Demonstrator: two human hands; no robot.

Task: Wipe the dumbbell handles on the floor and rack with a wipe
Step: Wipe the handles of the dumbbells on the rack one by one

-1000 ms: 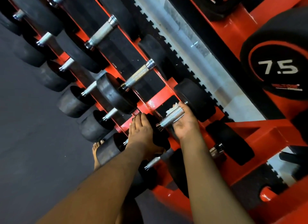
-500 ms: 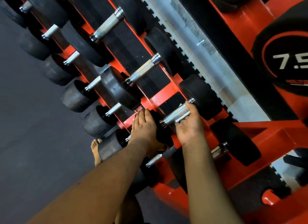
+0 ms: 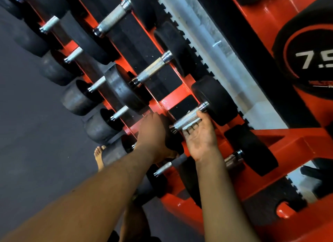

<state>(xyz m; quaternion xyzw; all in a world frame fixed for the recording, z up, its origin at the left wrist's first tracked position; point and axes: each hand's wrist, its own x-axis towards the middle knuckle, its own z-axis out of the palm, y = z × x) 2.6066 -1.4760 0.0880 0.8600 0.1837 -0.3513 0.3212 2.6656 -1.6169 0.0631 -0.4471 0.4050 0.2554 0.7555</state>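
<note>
Left hand grips dumbbell head, right hand wipe.

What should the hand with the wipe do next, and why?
Probably slide the wipe down the handle toward the left hand. The right hand cups the handle from below, thumb near the far collar, so the wipe sits toward that end and the near stretch is bare. The left hand holds the near weight, which should steady it.
</note>
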